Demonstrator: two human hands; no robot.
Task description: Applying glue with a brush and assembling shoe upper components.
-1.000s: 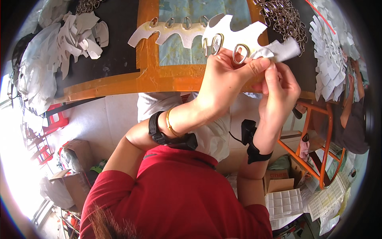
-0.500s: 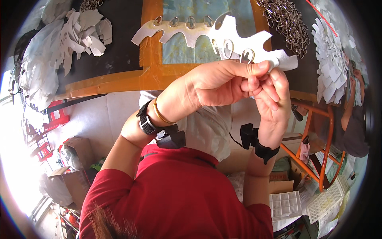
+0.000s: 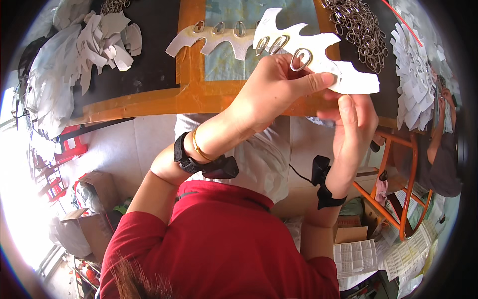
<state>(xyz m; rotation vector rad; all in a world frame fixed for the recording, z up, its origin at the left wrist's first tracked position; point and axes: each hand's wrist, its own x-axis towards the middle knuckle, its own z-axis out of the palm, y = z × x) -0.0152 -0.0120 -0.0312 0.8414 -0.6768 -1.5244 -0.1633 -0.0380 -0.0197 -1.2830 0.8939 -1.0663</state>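
My left hand (image 3: 284, 82) is closed on a white scalloped sheet piece (image 3: 361, 79), thumb on top and fingers behind it. Oval metal rings (image 3: 300, 59) sit along the piece's near edge, one of them right beside my left fingers. Just below the piece's right end is my right hand (image 3: 356, 119), its fingers apart and partly smeared by motion; whether a fingertip touches the piece's lower edge is unclear. A second scalloped white piece (image 3: 219, 42) lies on the table, with several similar rings (image 3: 240, 29) along its far edge. The held piece covers its right end.
A heap of metal rings (image 3: 358, 37) lies at the table's far right. White cut pieces (image 3: 107, 42) are piled at the left, and more hang in a stack (image 3: 411, 79) at the right. An orange-framed stool (image 3: 411, 184) stands below the table's right side. Another person's arm (image 3: 438, 127) shows at far right.
The piece in my left hand has turned and lifted, showing more of its surface. My right hand has come away from my left fingertips, moving down and right.
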